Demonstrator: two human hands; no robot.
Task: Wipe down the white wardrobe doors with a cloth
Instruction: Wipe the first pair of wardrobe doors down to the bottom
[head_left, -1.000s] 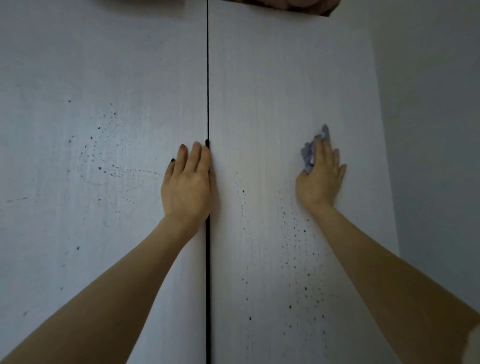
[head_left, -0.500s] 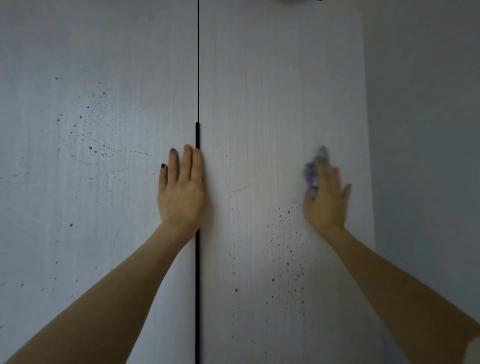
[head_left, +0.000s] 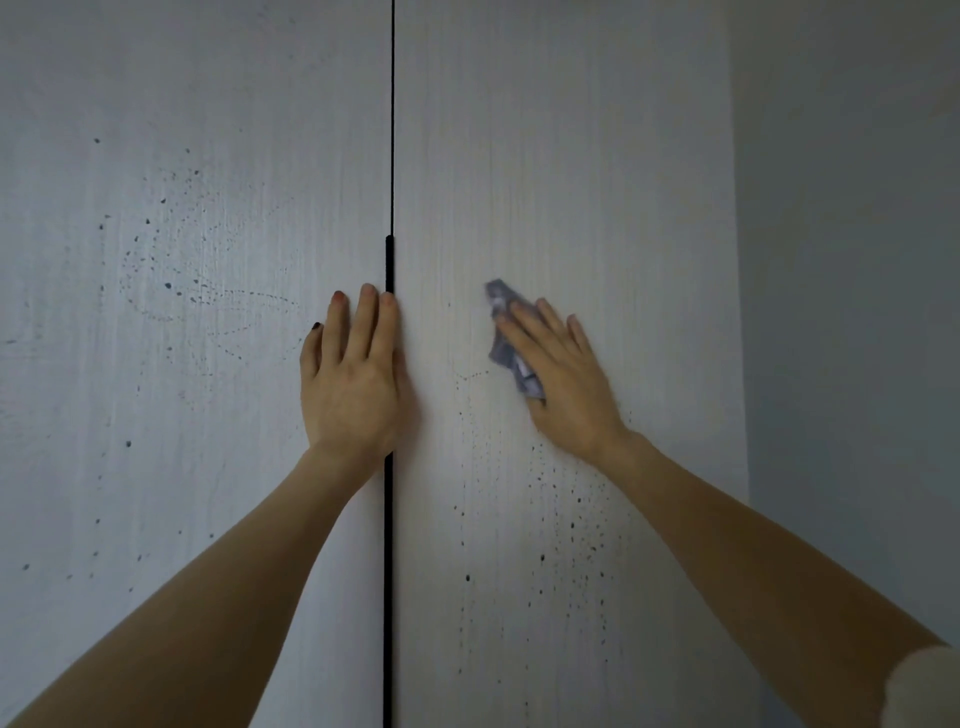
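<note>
Head view: we find both hands flat on the closed white wardrobe doors, the cloth under the right one.

We note the left hand (head_left: 353, 379) lying with straight, closed-up fingers on the left door (head_left: 182, 364), its inner edge touching the dark gap (head_left: 388, 571) between the doors, holding nothing. The right hand (head_left: 563, 379) presses the cloth (head_left: 506, 332) against the right door (head_left: 571, 182) with straight, slightly spread fingers angled toward 11 o'clock; the grey-blue cloth shows at 10 o'clock of that hand, bunched, partly hidden beneath the palm. Dark specks (head_left: 566, 519) dot the right door at 6 o'clock of the right hand; fainter specks mark the left door at 9 o'clock of the left hand. A grey wall (head_left: 857, 312) stands at 3 o'clock.
</note>
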